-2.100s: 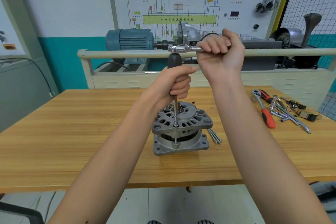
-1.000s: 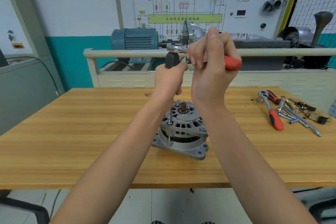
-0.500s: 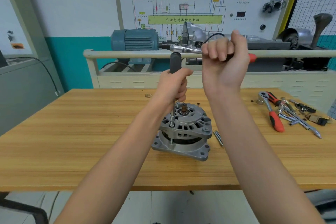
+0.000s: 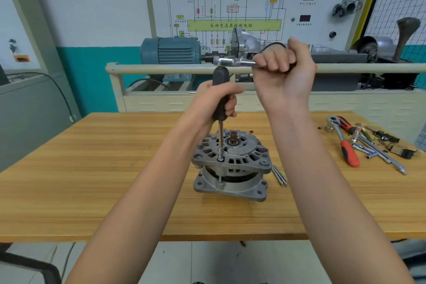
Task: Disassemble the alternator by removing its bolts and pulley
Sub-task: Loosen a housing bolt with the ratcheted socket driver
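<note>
Gripping upright driver (image 4: pixel 220 99) with left hand (image 4: pixel 215 102), right hand (image 4: pixel 282 69) fisted on ratchet (image 4: pixel 232 62) above; shaft vertical into alternator (image 4: pixel 232 163) bolt (image 4: pixel 220 158), frame centre.

Grey cast alternator (image 4: pixel 231 168) sits shaft-up mid desk, square flange flat on the wood; pulley's already off, bare brown shaft end poking up; two long loose bolts (image 4: pixel 279 175) lie just right of it.
</note>
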The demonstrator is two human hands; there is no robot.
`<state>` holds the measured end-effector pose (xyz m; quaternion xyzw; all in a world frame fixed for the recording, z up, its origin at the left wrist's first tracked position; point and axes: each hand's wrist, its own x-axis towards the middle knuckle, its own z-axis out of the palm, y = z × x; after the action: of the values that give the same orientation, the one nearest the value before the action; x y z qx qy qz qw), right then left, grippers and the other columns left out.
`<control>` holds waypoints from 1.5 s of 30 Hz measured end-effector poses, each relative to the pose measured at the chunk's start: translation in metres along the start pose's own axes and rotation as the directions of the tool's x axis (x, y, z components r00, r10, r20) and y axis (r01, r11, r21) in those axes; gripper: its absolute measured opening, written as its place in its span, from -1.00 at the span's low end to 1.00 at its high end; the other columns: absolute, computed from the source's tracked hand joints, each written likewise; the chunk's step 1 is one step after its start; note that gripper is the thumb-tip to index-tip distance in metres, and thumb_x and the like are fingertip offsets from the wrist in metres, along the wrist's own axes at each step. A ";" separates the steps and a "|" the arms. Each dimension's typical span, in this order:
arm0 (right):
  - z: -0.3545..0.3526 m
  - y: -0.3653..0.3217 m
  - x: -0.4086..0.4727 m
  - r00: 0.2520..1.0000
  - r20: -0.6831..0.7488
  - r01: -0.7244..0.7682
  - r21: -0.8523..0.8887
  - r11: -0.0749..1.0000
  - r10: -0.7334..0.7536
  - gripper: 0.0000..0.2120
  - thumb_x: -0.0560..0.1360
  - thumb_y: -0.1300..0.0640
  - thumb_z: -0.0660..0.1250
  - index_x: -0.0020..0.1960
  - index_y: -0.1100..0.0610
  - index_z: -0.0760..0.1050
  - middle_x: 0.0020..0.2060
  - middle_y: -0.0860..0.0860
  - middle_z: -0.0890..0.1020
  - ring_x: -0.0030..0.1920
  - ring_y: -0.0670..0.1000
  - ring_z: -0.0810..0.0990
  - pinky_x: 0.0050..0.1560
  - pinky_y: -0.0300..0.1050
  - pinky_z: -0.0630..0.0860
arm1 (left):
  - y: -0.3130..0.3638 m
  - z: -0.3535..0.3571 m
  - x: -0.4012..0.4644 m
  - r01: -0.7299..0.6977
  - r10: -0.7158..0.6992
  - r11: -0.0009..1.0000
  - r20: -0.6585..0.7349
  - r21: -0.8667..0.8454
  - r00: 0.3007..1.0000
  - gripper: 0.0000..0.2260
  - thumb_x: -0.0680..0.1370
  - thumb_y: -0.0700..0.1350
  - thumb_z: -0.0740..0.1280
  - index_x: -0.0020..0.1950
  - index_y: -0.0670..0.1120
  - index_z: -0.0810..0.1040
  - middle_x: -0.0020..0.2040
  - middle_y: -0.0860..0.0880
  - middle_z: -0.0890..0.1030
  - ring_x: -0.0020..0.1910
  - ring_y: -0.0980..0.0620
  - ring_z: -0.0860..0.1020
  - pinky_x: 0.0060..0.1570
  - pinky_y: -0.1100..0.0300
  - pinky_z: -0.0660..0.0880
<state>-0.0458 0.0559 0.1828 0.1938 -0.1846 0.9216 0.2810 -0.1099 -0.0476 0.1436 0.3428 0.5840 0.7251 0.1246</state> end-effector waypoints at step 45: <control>0.006 0.004 -0.006 1.000 0.021 0.020 -0.019 1.000 -0.020 -0.51 0.61 0.25 0.10 -0.50 0.09 0.20 -0.62 -0.04 0.20 -0.58 -0.05 0.18 -0.49 -0.21 0.23 | 0.003 0.004 -0.004 -0.036 0.034 0.999 -0.122 -0.013 0.992 -0.69 0.51 -0.32 0.31 -0.38 -0.10 0.32 -0.58 0.01 0.29 -0.60 0.06 0.21 -0.53 0.26 0.29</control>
<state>-0.0425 0.0472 0.1844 0.2028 -0.1943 0.9149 0.2900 -0.1038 -0.0479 0.1449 0.3072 0.5789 0.7512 0.0790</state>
